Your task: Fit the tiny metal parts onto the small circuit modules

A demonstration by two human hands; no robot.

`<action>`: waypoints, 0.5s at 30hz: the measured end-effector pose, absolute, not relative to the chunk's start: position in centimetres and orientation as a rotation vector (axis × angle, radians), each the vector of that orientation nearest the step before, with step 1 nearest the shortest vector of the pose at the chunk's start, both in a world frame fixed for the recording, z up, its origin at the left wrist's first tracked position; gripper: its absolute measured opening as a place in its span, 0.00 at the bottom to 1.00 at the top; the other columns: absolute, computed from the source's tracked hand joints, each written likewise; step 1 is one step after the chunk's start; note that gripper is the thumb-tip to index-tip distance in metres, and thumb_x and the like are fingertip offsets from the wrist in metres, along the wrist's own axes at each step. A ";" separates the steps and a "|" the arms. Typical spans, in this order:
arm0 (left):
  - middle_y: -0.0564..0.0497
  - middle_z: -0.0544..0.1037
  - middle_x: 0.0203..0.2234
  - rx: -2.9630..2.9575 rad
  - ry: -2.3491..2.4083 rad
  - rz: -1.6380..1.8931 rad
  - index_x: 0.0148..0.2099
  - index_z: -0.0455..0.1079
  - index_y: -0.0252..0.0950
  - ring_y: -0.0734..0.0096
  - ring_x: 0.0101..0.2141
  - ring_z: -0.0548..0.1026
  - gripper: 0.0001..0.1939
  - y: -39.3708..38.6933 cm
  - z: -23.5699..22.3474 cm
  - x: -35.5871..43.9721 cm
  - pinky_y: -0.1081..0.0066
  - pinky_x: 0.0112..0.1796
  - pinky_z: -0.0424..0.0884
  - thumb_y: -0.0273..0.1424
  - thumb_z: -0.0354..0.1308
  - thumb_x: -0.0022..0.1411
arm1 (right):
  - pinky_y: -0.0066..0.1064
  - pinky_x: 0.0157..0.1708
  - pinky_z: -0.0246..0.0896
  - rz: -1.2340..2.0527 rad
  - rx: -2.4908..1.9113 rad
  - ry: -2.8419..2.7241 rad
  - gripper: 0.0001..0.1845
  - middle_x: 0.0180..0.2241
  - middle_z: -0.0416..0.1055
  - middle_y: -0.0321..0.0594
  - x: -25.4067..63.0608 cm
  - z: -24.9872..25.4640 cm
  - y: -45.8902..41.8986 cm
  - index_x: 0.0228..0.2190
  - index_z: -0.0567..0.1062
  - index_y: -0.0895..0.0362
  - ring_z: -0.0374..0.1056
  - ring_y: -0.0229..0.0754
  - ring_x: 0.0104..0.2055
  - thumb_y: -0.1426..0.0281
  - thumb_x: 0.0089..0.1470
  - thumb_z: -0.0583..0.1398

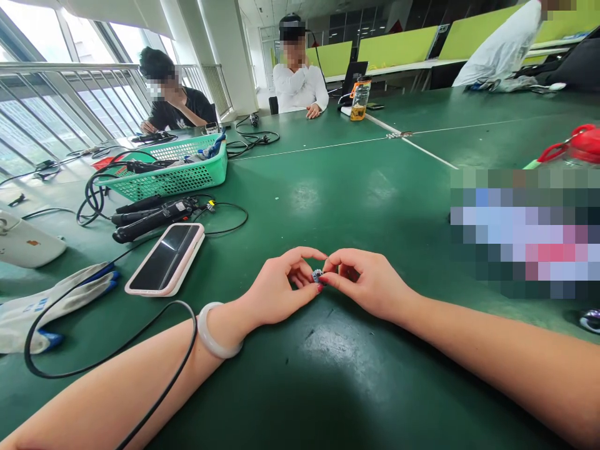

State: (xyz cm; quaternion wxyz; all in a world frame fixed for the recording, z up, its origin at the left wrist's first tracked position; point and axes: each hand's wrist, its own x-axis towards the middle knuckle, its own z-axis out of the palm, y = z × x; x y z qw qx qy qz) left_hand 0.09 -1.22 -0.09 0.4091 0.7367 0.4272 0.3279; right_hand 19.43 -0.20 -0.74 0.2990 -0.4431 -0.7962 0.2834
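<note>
Over the green table, my two hands meet at a small, grey-blue, knobbly piece, too small to name. My left hand comes from the left, its thumb and forefinger curled around the piece. On the other side my right hand pinches it between thumb and forefinger. The fingertips partly cover it. A pale bangle circles my left wrist, and a black cable crosses my left forearm.
Left of my hands lie a phone, a glove and black handheld devices. Behind them stands a green basket with cables. A bottle and two seated people are across the table. Blurred items lie right.
</note>
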 end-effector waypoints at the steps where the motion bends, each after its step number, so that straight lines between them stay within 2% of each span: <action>1: 0.55 0.73 0.25 1.869 1.089 0.837 0.50 0.68 0.37 0.76 0.28 0.72 0.19 -1.2 -0.1 0.1 0.74 0.34 0.70 0.28 0.59 0.54 | 0.29 0.27 0.56 0.719 -1.165 -2.123 0.08 0.25 0.71 0.34 19.5 -0.7 -0.1 0.28 0.73 0.54 0.62 0.36 0.25 0.64 0.55 0.58; 5: 0.54 0.73 0.25 1.884 1.179 0.849 0.47 0.73 0.38 0.77 0.27 0.71 0.16 -1.1 -0.1 0.2 0.74 0.34 0.70 0.26 0.56 0.55 | 0.33 0.36 0.60 0.576 -1.175 -2.177 0.11 0.30 0.75 0.38 20.1 -0.9 0.6 0.29 0.74 0.53 0.67 0.41 0.33 0.69 0.59 0.53; 9: 0.53 0.75 0.25 1.809 1.280 0.836 0.44 0.75 0.38 0.76 0.26 0.70 0.13 -0.6 -0.4 0.0 0.73 0.33 0.70 0.29 0.58 0.54 | 0.37 0.41 0.61 0.460 -1.174 -2.285 0.07 0.33 0.75 0.39 20.5 -1.6 1.3 0.31 0.76 0.53 0.67 0.44 0.38 0.70 0.57 0.57; 15: 0.53 0.76 0.28 1.777 1.316 0.819 0.46 0.74 0.39 0.74 0.29 0.72 0.14 -0.4 -0.6 0.0 0.72 0.35 0.69 0.33 0.59 0.55 | 0.38 0.43 0.61 0.360 -1.142 -2.415 0.06 0.35 0.74 0.40 20.2 -2.0 1.3 0.32 0.76 0.54 0.66 0.44 0.39 0.71 0.57 0.58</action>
